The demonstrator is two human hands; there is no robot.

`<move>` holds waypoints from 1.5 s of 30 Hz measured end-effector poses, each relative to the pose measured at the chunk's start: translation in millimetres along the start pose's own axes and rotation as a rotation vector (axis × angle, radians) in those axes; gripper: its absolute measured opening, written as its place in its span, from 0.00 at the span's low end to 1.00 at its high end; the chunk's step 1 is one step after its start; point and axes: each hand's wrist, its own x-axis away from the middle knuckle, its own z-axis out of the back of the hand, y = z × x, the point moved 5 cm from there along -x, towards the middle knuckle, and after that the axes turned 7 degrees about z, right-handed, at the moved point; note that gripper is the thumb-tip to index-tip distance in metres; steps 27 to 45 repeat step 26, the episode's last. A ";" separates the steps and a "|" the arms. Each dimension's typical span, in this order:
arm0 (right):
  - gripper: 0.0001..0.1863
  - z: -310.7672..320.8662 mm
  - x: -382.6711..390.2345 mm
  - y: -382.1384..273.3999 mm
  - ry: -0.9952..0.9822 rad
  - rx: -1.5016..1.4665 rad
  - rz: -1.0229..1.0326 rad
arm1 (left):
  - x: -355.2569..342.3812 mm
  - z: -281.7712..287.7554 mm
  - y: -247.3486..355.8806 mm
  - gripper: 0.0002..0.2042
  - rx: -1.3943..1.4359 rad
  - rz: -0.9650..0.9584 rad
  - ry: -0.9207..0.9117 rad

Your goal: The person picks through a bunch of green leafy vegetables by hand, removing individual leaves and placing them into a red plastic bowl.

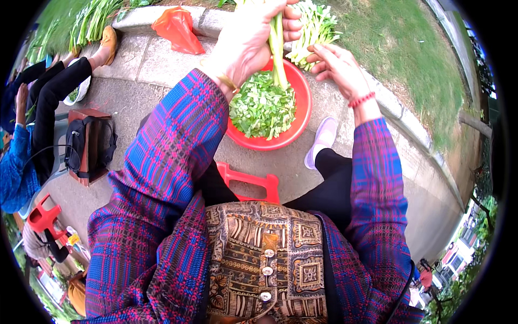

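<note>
My left hand [245,43] is closed around a few pale green celery stalks [277,48], held upright above a round red basin [305,105]. Their lower ends hang over the loose green leaves [264,105] that fill much of the basin. My right hand [339,70] is just right of the stalks, fingers loosely bent and apart, with nothing visible in it. Behind that hand, a heap of trimmed celery stalks [313,27] lies on the stone kerb.
An orange-red plastic bag [178,29] lies on the kerb [156,62]. A red plastic stool [251,181] stands between my legs. To the left, a person in blue [19,162] sits beside a brown and black bag [91,146]. More green stalks [94,21] lie at the far left.
</note>
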 end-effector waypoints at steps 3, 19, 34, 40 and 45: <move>0.23 -30.3 54.6 -28.0 0.011 -0.168 0.113 | 1.8 -14.9 -5.5 0.13 -0.011 -0.002 -0.011; 0.18 -47.5 76.6 -28.6 -0.039 -0.070 0.149 | -7.8 -7.8 -32.2 0.19 -0.175 -0.012 0.010; 0.25 -32.0 68.8 -26.9 0.019 0.270 0.289 | -15.2 -15.5 -39.2 0.15 -0.172 -0.031 0.082; 0.25 -32.0 68.8 -26.9 0.019 0.270 0.289 | -15.2 -15.5 -39.2 0.15 -0.172 -0.031 0.082; 0.25 -32.0 68.8 -26.9 0.019 0.270 0.289 | -15.2 -15.5 -39.2 0.15 -0.172 -0.031 0.082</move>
